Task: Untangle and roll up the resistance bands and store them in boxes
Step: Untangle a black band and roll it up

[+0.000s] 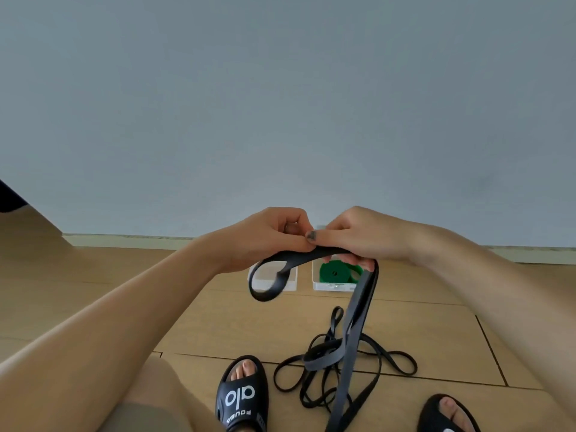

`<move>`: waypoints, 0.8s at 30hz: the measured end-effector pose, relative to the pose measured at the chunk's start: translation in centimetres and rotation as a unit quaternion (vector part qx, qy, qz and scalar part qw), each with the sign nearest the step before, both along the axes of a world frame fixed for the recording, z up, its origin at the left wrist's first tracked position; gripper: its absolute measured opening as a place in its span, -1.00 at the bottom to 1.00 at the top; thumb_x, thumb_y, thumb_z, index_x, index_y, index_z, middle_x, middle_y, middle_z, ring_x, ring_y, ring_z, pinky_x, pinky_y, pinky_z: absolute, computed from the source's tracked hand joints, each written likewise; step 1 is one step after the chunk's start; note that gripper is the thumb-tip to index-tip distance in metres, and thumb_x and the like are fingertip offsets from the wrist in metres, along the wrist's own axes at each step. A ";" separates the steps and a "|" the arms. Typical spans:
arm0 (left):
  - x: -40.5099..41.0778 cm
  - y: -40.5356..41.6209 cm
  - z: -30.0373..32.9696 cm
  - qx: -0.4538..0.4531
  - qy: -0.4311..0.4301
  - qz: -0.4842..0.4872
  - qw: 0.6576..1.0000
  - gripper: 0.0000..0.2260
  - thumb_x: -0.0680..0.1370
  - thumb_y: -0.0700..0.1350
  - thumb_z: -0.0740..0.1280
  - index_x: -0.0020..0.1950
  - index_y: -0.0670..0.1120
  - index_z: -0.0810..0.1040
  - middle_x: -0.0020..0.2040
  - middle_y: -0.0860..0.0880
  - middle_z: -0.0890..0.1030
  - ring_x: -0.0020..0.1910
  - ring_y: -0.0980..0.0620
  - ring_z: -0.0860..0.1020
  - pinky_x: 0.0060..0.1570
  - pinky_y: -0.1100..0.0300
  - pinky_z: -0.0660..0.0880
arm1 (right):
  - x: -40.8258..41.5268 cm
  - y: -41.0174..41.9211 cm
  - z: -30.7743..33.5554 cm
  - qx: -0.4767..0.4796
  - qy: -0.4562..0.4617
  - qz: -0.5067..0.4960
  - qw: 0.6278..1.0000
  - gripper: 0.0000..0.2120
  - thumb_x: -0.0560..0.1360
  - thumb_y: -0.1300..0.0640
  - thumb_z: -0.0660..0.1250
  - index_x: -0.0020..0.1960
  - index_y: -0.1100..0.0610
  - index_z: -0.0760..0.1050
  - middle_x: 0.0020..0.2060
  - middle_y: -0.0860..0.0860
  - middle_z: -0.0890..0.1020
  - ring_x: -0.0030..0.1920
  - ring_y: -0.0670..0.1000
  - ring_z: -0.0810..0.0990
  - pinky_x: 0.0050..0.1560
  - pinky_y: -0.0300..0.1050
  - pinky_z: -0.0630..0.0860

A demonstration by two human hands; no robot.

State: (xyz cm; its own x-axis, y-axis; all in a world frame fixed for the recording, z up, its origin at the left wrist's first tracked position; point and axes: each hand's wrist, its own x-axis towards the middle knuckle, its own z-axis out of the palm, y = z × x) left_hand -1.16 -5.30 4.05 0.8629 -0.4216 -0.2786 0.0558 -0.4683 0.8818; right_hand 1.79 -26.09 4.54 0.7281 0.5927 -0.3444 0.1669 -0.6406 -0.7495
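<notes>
both hands mid-frame pinch the wide black band (330, 251) — left hand (268, 235) & right hand (352, 235) touching; its tail drops to the tangled bands (343, 363) lower right — green roll (335, 272) sits in the right box (330, 286).

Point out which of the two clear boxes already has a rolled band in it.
The right clear box, by the wall: a rolled green band lies inside. The left clear box shows none.
</notes>
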 end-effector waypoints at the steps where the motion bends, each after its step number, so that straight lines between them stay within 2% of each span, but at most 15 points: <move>1: -0.1 0.1 0.0 0.007 0.008 -0.007 1.000 -0.88 0.66 -0.17 0.34 -0.07 -0.12 0.52 -0.35 0.12 0.60 -0.35 0.19 0.54 -0.21 0.38 0.47 | 0.0 0.0 0.0 0.006 0.005 -0.002 1.000 -0.54 0.66 -0.16 0.28 -0.17 0.20 0.62 -0.56 -0.07 0.45 -0.53 -0.05 0.36 -0.28 -0.12 0.44; 3: -0.1 0.5 -0.2 0.018 0.030 -0.011 0.999 -0.87 0.67 -0.08 0.32 -0.01 -0.12 0.53 -0.13 -0.01 0.73 -0.09 0.05 0.70 0.13 0.19 0.57 | 0.3 -0.5 0.1 0.048 0.030 -0.021 0.998 -0.61 0.66 -0.08 0.32 -0.16 0.21 0.59 -0.55 -0.08 0.32 -0.52 -0.06 0.26 -0.39 -0.15 0.33; 4: -0.1 0.7 -0.2 0.026 0.039 -0.010 0.999 -0.84 0.68 -0.04 0.30 0.03 -0.12 0.53 -0.03 -0.07 0.75 0.03 0.00 0.71 0.24 0.11 0.55 | 0.4 -0.8 0.2 0.070 0.039 -0.037 0.996 -0.63 0.65 -0.05 0.33 -0.15 0.22 0.58 -0.52 -0.06 0.28 -0.50 -0.05 0.23 -0.41 -0.16 0.28; 5: -0.1 1.0 -0.3 0.036 0.046 -0.010 0.998 -0.82 0.68 -0.01 0.29 0.06 -0.12 0.52 0.01 -0.09 0.75 0.08 -0.01 0.70 0.27 0.10 0.54 | 0.6 -1.1 0.3 0.086 0.047 -0.056 0.994 -0.64 0.65 -0.04 0.33 -0.13 0.24 0.59 -0.51 -0.04 0.26 -0.49 -0.04 0.20 -0.41 -0.15 0.25; 7: -0.1 1.5 -0.5 0.040 0.057 -0.009 0.998 -0.84 0.68 -0.04 0.30 0.07 -0.13 0.48 0.03 -0.09 0.75 0.07 0.02 0.70 0.22 0.13 0.54 | 0.9 -1.6 0.2 0.103 0.060 -0.090 0.989 -0.64 0.65 -0.03 0.34 -0.10 0.27 0.59 -0.50 -0.03 0.24 -0.49 -0.04 0.18 -0.40 -0.13 0.21; 10: 0.1 2.3 -0.8 0.025 0.065 -0.014 0.997 -0.88 0.64 -0.24 0.34 0.06 -0.16 0.40 0.07 -0.08 0.75 0.12 0.01 0.70 0.19 0.11 0.59 | 1.2 -2.1 -0.2 0.098 0.067 -0.119 0.986 -0.64 0.65 -0.01 0.34 -0.04 0.31 0.59 -0.51 -0.04 0.26 -0.50 -0.05 0.17 -0.42 -0.15 0.20; 13: 0.2 2.7 -1.4 0.083 0.039 -0.035 0.995 -0.81 0.57 -0.32 0.37 0.06 -0.15 0.38 0.10 -0.01 0.74 0.13 0.05 0.69 0.13 0.18 0.58 | 1.6 -2.3 -0.2 0.098 0.068 -0.144 0.982 -0.65 0.65 -0.01 0.34 -0.05 0.31 0.58 -0.49 -0.03 0.25 -0.49 -0.05 0.16 -0.45 -0.17 0.18; 16: 0.2 3.4 -2.3 0.120 0.030 -0.019 0.992 -0.86 0.58 -0.24 0.40 0.03 -0.17 0.45 0.03 -0.05 0.73 0.04 0.00 0.71 0.10 0.12 0.64 | 2.1 -3.1 0.3 0.125 0.062 -0.194 0.971 -0.68 0.65 0.01 0.34 -0.13 0.25 0.53 -0.50 -0.03 0.22 -0.50 -0.05 0.14 -0.46 -0.17 0.14; 19: 0.3 4.2 -2.7 0.029 0.064 0.065 0.995 -0.85 0.67 -0.16 0.32 0.06 -0.25 0.48 0.01 -0.20 0.74 0.01 -0.13 0.72 0.15 -0.02 0.65 | 2.3 -4.1 0.3 0.127 0.062 -0.213 0.967 -0.68 0.64 0.01 0.34 -0.15 0.23 0.51 -0.49 -0.03 0.22 -0.49 -0.04 0.13 -0.46 -0.17 0.14; 24: 0.3 5.4 -2.6 -0.014 0.025 0.135 0.990 -0.77 0.63 -0.15 0.40 0.16 -0.23 0.43 0.04 -0.19 0.74 0.05 -0.12 0.72 0.13 0.13 0.64 | 2.5 -4.3 -0.5 0.104 0.067 -0.225 0.966 -0.69 0.64 0.02 0.34 -0.14 0.24 0.53 -0.49 -0.02 0.22 -0.49 -0.04 0.13 -0.45 -0.16 0.14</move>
